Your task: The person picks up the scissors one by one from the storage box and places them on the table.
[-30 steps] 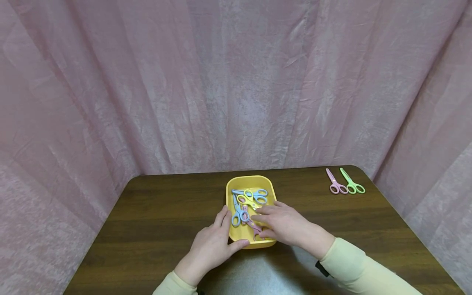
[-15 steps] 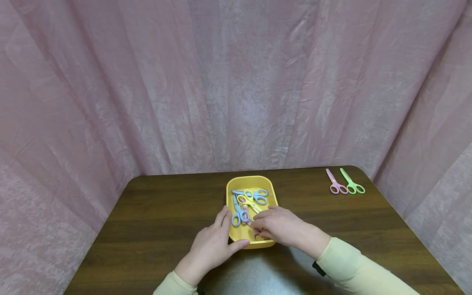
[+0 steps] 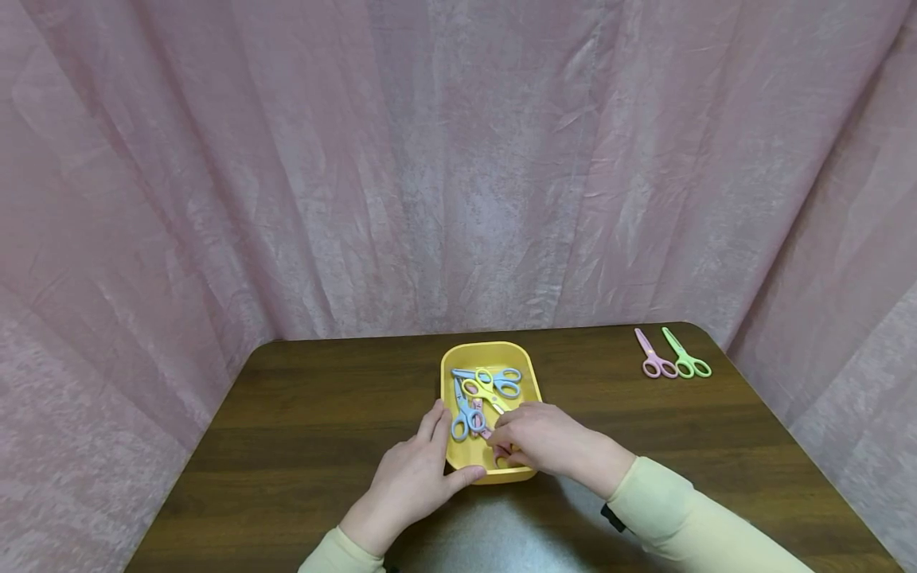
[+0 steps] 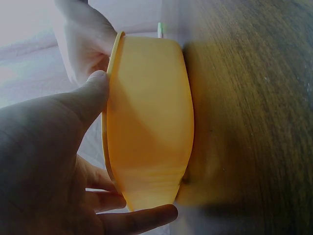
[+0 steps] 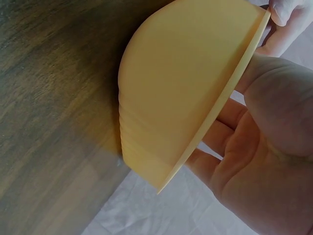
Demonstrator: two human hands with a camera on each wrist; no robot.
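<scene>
A yellow plastic tray (image 3: 466, 455) stands on the table with several children's scissors inside. My left hand (image 3: 407, 481) steadies its near left corner, thumb (image 4: 95, 98) on the near rim and fingers along the left side. My right hand (image 3: 552, 439) reaches over the right rim, fingers bent down onto a pair of pink scissors (image 3: 499, 455) and apparently pinching them; its fingertips are partly hidden. Close by lie blue scissors (image 3: 467, 420), yellow scissors (image 3: 485, 388) and another blue pair (image 3: 507, 382). In the right wrist view, the tray wall (image 5: 190, 73) hides the scissors.
Purple scissors (image 3: 657, 366) and green scissors (image 3: 689, 366) lie side by side at the far right of the brown wooden table (image 3: 344, 398). Pink curtains (image 3: 458, 199) hang behind the table and at both sides.
My right hand has lowered into the tray, its fingers bending from spread out to gathered on the pink scissors. The left hand stays on the corner.
</scene>
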